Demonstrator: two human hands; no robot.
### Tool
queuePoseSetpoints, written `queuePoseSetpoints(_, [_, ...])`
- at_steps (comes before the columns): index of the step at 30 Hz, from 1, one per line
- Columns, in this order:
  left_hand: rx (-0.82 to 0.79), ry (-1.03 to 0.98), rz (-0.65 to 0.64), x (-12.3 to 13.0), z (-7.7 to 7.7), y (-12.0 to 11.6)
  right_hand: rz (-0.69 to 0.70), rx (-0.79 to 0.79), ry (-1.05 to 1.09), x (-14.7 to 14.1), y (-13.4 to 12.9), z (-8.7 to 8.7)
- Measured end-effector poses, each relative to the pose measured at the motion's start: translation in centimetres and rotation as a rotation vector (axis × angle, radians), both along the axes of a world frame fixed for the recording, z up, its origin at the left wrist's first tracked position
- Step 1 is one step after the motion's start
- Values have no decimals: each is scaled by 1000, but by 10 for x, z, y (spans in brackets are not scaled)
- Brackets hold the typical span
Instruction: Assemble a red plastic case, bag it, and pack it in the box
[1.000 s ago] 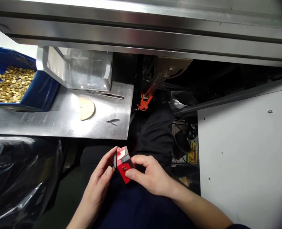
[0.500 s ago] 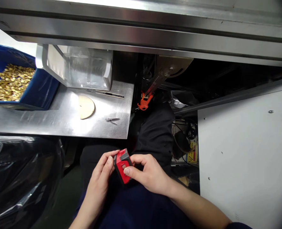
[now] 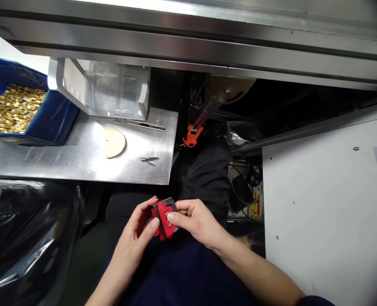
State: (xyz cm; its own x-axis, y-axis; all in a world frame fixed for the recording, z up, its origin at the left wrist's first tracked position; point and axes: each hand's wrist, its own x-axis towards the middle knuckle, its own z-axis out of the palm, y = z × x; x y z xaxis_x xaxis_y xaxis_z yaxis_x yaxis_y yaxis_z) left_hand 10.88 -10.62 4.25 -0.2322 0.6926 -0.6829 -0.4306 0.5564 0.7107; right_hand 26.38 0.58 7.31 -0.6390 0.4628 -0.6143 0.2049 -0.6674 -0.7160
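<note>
A small red and black part point(image 3: 163, 219) is held over the lap, between both hands. My left hand point(image 3: 142, 225) grips its left side, the thumb on the near face and the fingers behind it. My right hand point(image 3: 196, 221) pinches the right side, with the thumb on the red face beside an opening. The fingertips behind the part are hidden.
A steel table point(image 3: 137, 174) carries a round beige disc point(image 3: 114, 142), a nail clipper point(image 3: 148, 159), a thin knife point(image 3: 143, 125), a clear bin point(image 3: 111, 93) and a blue bin point(image 3: 54, 121) of gold pieces. An orange air gun point(image 3: 193, 136) hangs beyond; a white panel point(image 3: 322, 204) stands right.
The red and black part has been turned, so more of its red and black face shows. My left thumb has moved down onto that face, and my right hand has shifted slightly up.
</note>
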Motion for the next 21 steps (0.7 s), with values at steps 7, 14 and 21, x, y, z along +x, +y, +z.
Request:
queuePoseSetpoints(7, [181,31,-125,4,-10,-10,-106,-187,19,-5,6,-6])
queuePoseSetpoints(14, [78,-39,-116,3,-19,-12,125,30,92,1,12,-5])
queuePoseSetpoints(21, [51,-98,-118,3,-19,-10,328,250,-132,7,8,3])
